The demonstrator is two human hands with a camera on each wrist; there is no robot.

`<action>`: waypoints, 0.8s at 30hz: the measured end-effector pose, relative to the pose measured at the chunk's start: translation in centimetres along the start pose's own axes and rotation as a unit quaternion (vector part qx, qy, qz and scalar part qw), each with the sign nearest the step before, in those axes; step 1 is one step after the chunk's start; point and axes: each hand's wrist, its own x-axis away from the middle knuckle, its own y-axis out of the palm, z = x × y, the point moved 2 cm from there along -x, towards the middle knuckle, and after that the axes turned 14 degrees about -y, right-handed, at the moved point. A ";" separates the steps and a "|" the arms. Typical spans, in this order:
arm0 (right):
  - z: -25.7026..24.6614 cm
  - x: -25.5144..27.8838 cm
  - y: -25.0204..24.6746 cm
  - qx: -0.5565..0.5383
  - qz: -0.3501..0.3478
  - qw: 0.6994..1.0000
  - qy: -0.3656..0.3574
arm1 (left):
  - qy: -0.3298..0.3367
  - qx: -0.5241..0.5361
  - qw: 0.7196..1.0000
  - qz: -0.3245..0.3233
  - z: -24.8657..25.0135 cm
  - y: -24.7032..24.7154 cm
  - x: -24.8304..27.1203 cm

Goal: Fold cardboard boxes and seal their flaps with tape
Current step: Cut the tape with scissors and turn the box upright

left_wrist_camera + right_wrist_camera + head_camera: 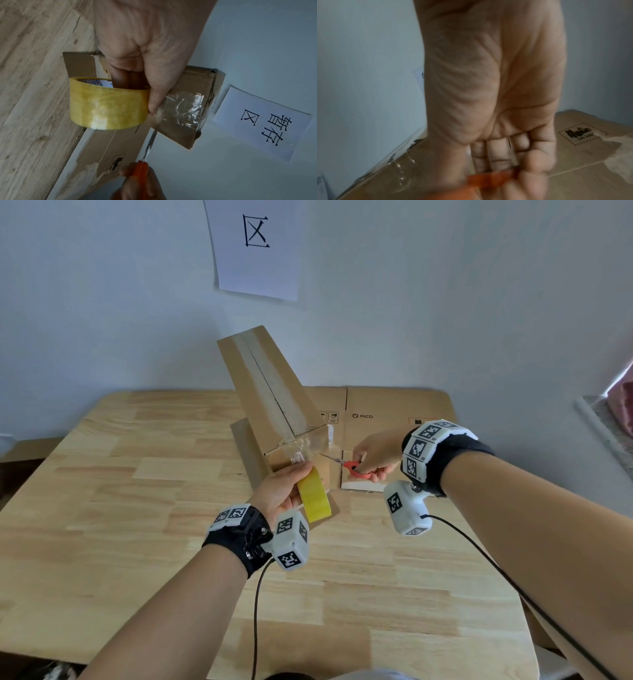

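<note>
pale wooden table [144, 508], wide, carrying everything. flattened cardboard sheet [394, 409] printed "pico", lying at the far right of the table against the wall. long narrow cardboard box [270, 392], tilted up with its far end raised toward the wall and its near end low, propped over a loose cardboard piece [246, 446]; flaps shut, a strip of clear tape running along the top seam, contents hidden. white paper sign [257, 248] with black characters, stuck on the wall above. left hand [284, 491] just below the box's near end, fingers [120, 79] hooked through the core of a yellowish tape roll [108, 106], thumb on its outer edge; clear tape stretched from roll onto the box end. right hand [376, 453] to the right of the box, fingers curled through the red handles of scissors [346, 463]; blades pointing left, tips at the stretched tape beside the left thumb, seemingly almost closed.
</note>
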 end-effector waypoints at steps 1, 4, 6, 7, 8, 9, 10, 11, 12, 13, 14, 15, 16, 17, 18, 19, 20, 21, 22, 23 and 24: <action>-0.1 -0.2 -0.2 0.025 -0.018 0.999 0.009 | -0.001 0.003 1.000 0.002 0.0 0.0 0.0; -0.1 -0.9 -0.5 0.064 -0.038 0.997 0.019 | 0.000 0.016 1.000 -0.003 0.0 -0.1 -0.3; -0.1 -1.2 -0.9 0.105 -0.028 0.994 -0.004 | 0.003 0.025 1.000 -0.009 0.0 -0.1 -0.4; -0.3 -1.3 -1.1 0.119 -0.022 0.992 -0.020 | 0.004 0.027 1.000 -0.012 0.0 -0.1 -0.5; -0.5 -1.4 -1.2 0.125 -0.016 0.991 -0.035 | 0.005 0.027 1.000 -0.013 0.0 -0.1 -0.5; -0.8 -1.4 -1.4 0.131 -0.013 0.990 -0.049 | 0.005 0.024 1.000 -0.014 0.1 -0.1 -0.6; -1.0 -1.4 -1.5 0.143 -0.011 0.988 -0.058 | 0.003 0.022 1.000 -0.015 0.1 0.0 -0.6; -1.3 -1.4 -1.6 0.155 -0.010 0.986 -0.065 | 0.000 0.023 1.000 -0.014 0.1 0.0 -0.6; -1.5 -1.5 -1.7 0.164 -0.009 0.984 -0.073 | 0.000 0.028 1.000 -0.011 0.1 0.1 -0.6; -1.7 -1.6 -1.8 0.167 -0.007 0.983 -0.080 | 0.002 0.033 0.999 -0.008 0.1 0.1 -0.6; -1.7 -1.8 -1.8 0.165 -0.004 0.982 -0.086 | 0.004 0.039 0.999 -0.007 0.2 0.1 -0.6; -1.7 -2.1 -1.9 0.164 0.000 0.982 -0.091 | 0.005 0.041 0.999 -0.008 0.2 0.1 -0.6; -1.7 -2.3 -2.0 0.163 0.005 0.982 -0.094 | 0.005 0.040 0.999 -0.009 0.2 0.1 -0.6; -1.6 -2.6 -2.1 0.167 0.011 0.981 -0.095 | 0.005 0.038 0.999 -0.010 0.2 0.1 -0.6; -1.5 -2.8 -2.2 0.172 0.018 0.980 -0.093 | 0.005 0.037 0.999 -0.010 0.2 0.1 -0.6; -1.4 -3.1 -2.2 0.179 0.024 0.979 -0.092 | 0.003 0.038 0.999 -0.009 0.3 0.2 -0.6; -1.4 -3.2 -2.2 0.186 0.028 0.978 -0.090 | 0.000 0.037 0.999 -0.009 0.4 0.2 -0.6; -1.3 -3.3 -2.1 0.190 0.032 0.977 -0.090 | -0.005 0.033 0.999 -0.010 0.4 0.2 -0.6; -1.3 -3.5 -2.0 0.189 0.035 0.977 -0.090 | -0.009 0.029 1.000 -0.010 0.4 0.2 -0.6; -1.2 -3.6 -1.9 0.185 0.038 0.978 -0.093 | -0.012 0.026 1.000 -0.009 0.4 0.2 -0.6; -1.1 -3.8 -1.9 0.182 0.040 0.978 -0.094 | -0.015 0.025 1.000 -0.010 0.4 0.2 -0.6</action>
